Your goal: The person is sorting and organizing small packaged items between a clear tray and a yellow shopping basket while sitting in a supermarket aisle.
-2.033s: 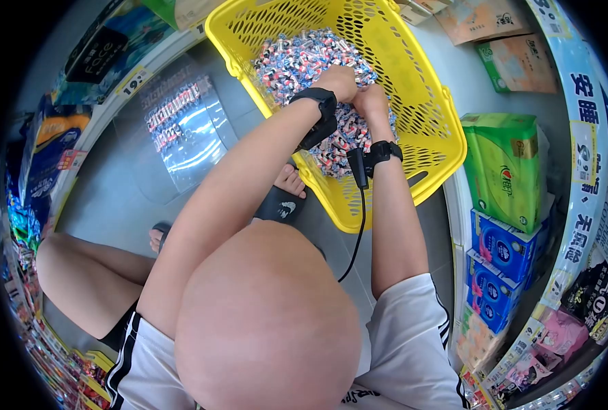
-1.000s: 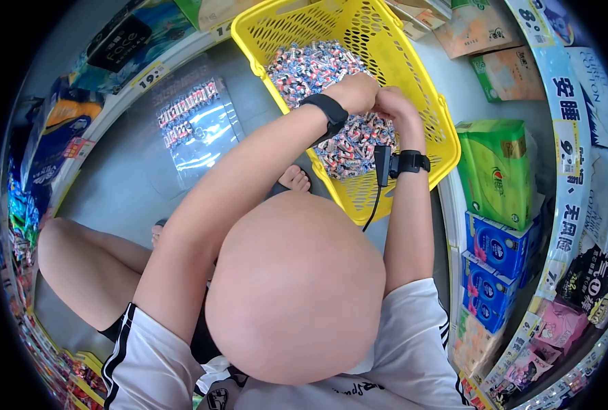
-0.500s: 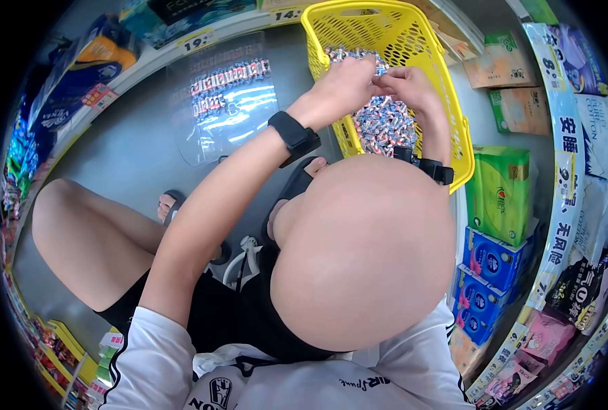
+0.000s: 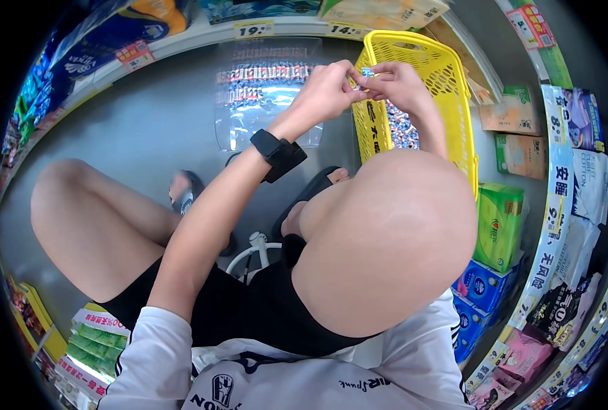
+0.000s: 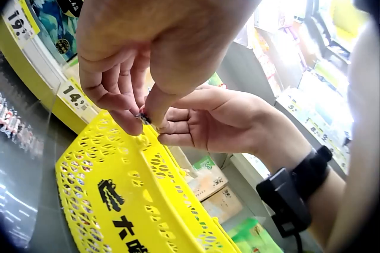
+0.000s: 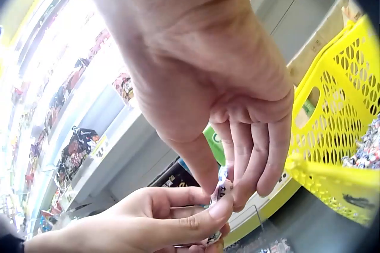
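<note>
My left hand (image 4: 324, 92) and right hand (image 4: 403, 89) meet over the near-left rim of a yellow basket (image 4: 379, 137). Between their fingertips is one small wrapped candy (image 4: 367, 72) with a blue, white and dark wrapper. In the right wrist view, the left thumb and fingers pinch the candy (image 6: 221, 195) from below, while the right fingertips pinch its upper end. More wrapped candies (image 4: 401, 126) are heaped inside the basket, partly hidden by my right arm. Left of the basket, a clear plastic sheet or case (image 4: 269, 126) on the floor bears rows of similar candies (image 4: 263, 72).
Shelves with tissue packs (image 4: 501, 225) and price labels run along the right. Another shelf edge with price tags (image 4: 254, 29) curves across the back. My bent knee (image 4: 399, 225) rises close beside the basket, and a sandalled foot (image 4: 187, 191) is on the floor.
Both hands have lifted from the candy heap to the basket's left rim, a single candy now showing between them. The head view has shifted, bringing the plastic case and basket rightward in the picture.
</note>
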`<state>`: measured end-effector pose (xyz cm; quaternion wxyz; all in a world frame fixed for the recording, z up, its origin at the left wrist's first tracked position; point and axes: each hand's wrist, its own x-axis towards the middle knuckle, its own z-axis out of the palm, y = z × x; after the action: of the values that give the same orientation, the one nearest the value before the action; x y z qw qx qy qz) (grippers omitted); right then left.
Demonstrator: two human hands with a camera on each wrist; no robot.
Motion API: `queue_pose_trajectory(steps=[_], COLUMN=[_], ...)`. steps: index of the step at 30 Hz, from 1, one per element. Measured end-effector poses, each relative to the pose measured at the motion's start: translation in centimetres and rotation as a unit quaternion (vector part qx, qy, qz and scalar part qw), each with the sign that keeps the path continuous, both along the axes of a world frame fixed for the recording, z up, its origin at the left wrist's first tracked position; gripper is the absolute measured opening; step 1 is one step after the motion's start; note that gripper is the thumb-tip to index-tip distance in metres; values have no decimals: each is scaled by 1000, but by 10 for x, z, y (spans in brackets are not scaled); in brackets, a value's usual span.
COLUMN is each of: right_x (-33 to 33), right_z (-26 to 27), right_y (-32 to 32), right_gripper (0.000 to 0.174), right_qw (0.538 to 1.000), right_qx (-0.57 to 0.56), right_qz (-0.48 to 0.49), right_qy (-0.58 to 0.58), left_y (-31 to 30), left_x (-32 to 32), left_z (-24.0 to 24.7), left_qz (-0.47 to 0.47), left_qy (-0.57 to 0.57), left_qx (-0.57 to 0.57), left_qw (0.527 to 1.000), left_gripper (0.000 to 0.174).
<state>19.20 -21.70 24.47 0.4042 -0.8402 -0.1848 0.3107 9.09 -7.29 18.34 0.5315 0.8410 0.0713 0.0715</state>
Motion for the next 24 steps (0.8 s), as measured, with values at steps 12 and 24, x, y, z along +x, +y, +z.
queue_pose_trajectory(steps=[12,24], right_x=[-7,-29], right_z=[-103,-188], right_y=[72,129], right_gripper=[48,32], right_qw=[996,988], right_qx=[-54,-84], right_qz=[54,115], right_qy=[-52,-66], left_y=[54,76], left_x=[-34,-52], left_z=[-69,-156], left_qz=[43,155], left_qy=[57,145], left_qx=[-66,-37], left_qw=[995,976], left_gripper=[27,32])
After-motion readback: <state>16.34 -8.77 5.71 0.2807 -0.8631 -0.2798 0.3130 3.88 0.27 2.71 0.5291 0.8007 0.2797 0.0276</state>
